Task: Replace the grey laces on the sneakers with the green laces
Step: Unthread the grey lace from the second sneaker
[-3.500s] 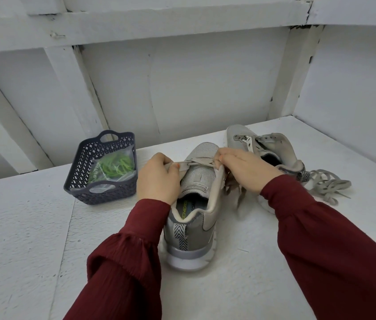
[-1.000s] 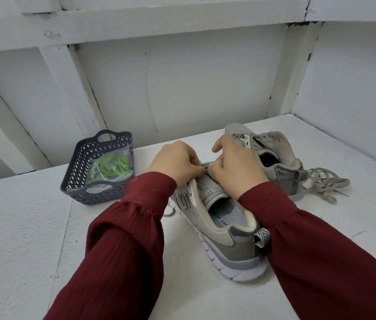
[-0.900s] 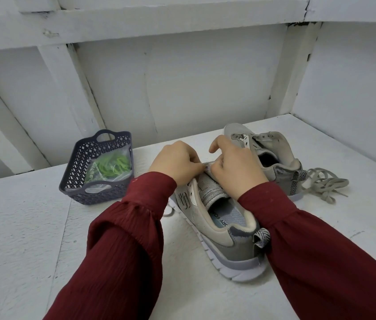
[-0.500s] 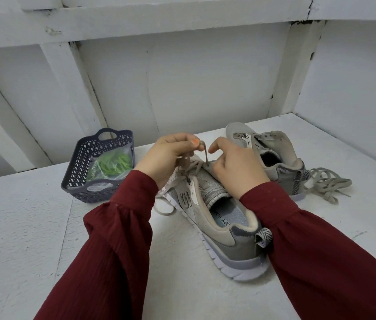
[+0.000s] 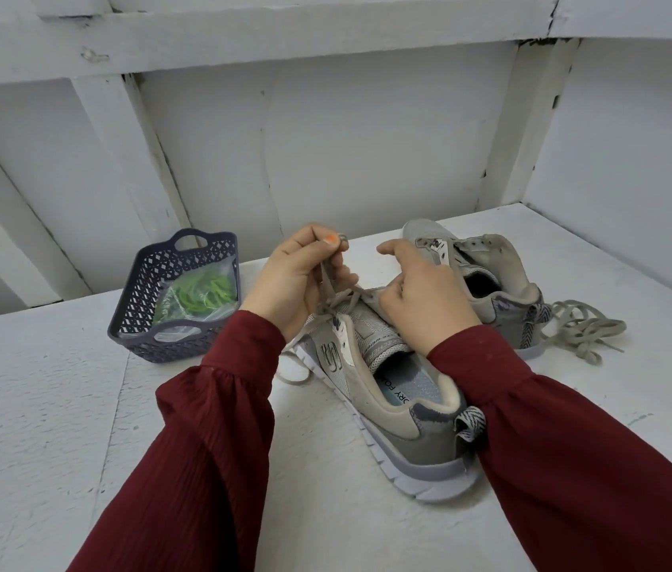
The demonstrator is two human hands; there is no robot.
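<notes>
While a white painted tabletop (image 5: 57, 406) fills most of the view, backed by white panelled walls, two dark red sleeves (image 5: 210, 439) reach in from the bottom edge. Between them lies the near grey sneaker (image 5: 388, 390), heel toward the camera and tipped slightly onto its side, its insole lettering showing. Behind it, partly hidden by the right hand, stands the second grey sneaker (image 5: 491, 274), with no lace in its visible eyelets. At the left sits a dark blue perforated basket (image 5: 142, 291), well apart from the shoes, holding a clear bag of green laces (image 5: 200, 293). A loose grey lace (image 5: 582, 328) lies tangled on the table just beside the far sneaker's heel. The left hand (image 5: 293, 278) is raised above the near sneaker's toe end, thumb and forefinger pinched on a strand of its grey lace (image 5: 328, 278), drawn taut upward. The right hand (image 5: 421, 299) rests on the shoe's tongue area, fingers curled down against it, forefinger extended.
</notes>
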